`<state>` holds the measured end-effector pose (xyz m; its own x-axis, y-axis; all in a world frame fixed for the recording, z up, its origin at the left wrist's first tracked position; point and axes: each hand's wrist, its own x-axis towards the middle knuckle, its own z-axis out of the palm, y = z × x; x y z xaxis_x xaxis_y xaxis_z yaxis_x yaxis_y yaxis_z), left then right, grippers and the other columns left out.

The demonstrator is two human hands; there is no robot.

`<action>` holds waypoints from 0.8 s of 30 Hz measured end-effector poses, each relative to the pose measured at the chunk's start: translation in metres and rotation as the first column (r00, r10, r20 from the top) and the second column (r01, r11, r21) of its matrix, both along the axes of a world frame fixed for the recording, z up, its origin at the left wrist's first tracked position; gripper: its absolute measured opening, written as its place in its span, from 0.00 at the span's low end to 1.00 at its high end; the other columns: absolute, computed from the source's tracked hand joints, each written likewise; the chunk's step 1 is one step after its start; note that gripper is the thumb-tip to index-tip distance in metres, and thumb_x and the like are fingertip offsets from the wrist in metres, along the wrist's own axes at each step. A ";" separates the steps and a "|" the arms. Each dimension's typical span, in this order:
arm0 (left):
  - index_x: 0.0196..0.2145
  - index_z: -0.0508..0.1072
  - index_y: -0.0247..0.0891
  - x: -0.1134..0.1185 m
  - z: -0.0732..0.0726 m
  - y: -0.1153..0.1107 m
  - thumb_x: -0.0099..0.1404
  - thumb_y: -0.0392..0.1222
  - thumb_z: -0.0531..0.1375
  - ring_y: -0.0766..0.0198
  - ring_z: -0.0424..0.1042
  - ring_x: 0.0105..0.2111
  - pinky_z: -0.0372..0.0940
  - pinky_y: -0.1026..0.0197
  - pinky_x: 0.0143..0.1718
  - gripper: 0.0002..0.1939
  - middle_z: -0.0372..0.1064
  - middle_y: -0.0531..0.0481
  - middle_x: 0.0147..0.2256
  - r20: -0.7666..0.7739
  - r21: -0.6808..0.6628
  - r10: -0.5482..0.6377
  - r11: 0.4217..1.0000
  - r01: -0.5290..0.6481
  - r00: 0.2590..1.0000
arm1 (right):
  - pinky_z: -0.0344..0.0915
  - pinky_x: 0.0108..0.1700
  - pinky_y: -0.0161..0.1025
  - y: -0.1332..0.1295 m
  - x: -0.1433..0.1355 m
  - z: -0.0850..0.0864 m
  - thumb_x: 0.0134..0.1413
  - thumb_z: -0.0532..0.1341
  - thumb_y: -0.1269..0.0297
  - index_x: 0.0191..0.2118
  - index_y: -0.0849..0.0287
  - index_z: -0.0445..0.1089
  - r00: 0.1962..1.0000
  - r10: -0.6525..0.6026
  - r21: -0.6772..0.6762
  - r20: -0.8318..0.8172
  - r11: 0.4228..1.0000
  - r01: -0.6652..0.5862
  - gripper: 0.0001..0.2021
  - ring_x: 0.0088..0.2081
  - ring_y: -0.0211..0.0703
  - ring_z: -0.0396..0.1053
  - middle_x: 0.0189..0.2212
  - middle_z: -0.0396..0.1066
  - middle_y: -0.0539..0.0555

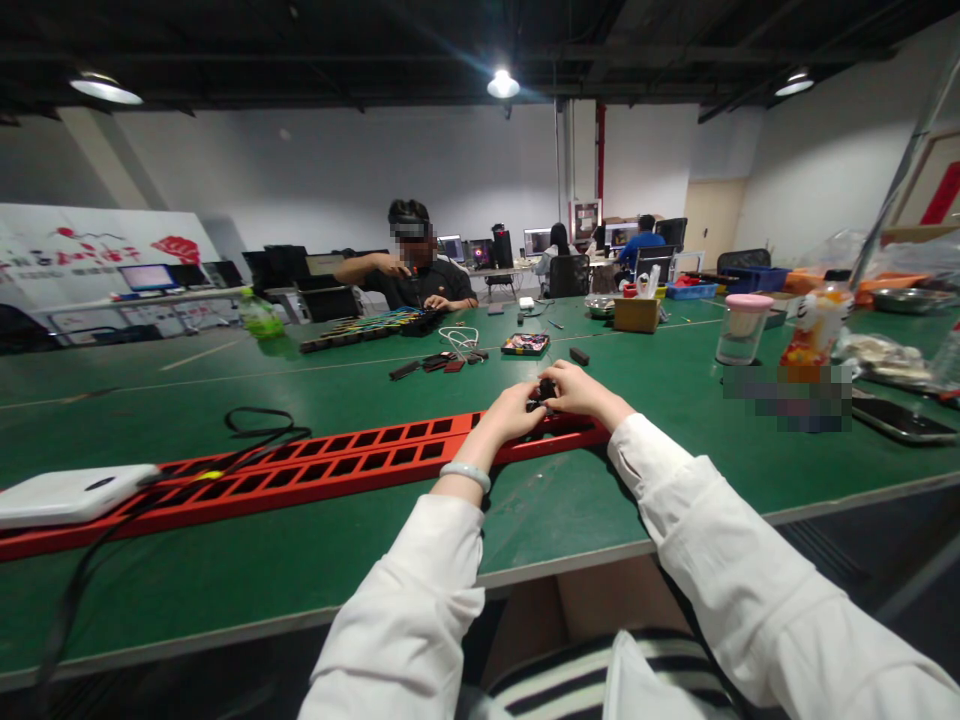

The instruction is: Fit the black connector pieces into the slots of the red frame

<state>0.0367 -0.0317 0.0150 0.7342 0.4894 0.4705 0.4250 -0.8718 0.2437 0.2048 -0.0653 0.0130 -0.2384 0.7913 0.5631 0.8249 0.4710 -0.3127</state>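
Observation:
A long red metal strip (375, 480) with rows of square openings lies across the green table. Above its right end, my left hand (512, 412) and my right hand (576, 388) meet, fingers curled around a small black part (547, 388). Both hands are closed on it, and my fingers cover much of its shape. Whether the part touches the strip I cannot tell. Just beyond my right hand lies a small dark block (579, 356). A white box-shaped device (79, 494) with a black cable (259, 440) rests on the strip's left end.
Farther back are a small tray of parts (525, 345), a white cable (459, 340) and dark pieces. On the right stand a pink-lidded cup (742, 332) and a bottle (814, 325), with a phone (904, 416) nearby. Across the table sits a person (412, 280) handling another strip.

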 end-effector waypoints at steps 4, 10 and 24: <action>0.42 0.69 0.36 0.000 -0.001 0.002 0.57 0.42 0.54 0.58 0.69 0.39 0.62 0.61 0.40 0.15 0.70 0.45 0.39 -0.056 0.029 0.045 0.999 -0.043 0.997 | 0.58 0.35 0.32 -0.003 0.001 0.006 0.42 0.61 0.65 0.46 0.63 0.66 0.997 -0.019 -0.021 0.079 1.000 0.021 0.21 0.31 0.36 0.60 0.34 0.59 0.54; 0.45 0.69 0.37 -0.001 0.000 0.000 0.58 0.45 0.55 0.58 0.68 0.41 0.61 0.62 0.43 0.18 0.69 0.46 0.42 -0.113 0.004 0.042 0.999 -0.042 0.993 | 0.57 0.32 0.32 -0.005 0.014 0.012 0.40 0.63 0.59 0.42 0.61 0.70 0.978 -0.093 -0.079 0.187 0.991 0.109 0.19 0.31 0.38 0.62 0.33 0.63 0.55; 0.44 0.70 0.38 -0.002 0.001 0.000 0.58 0.49 0.55 0.57 0.68 0.41 0.61 0.62 0.41 0.19 0.70 0.47 0.41 -0.175 0.004 0.022 1.000 -0.022 0.984 | 0.52 0.26 0.30 0.000 0.017 0.008 0.34 0.66 0.51 0.35 0.62 0.72 0.991 -0.024 -0.320 0.132 0.945 0.065 0.22 0.28 0.37 0.63 0.27 0.70 0.52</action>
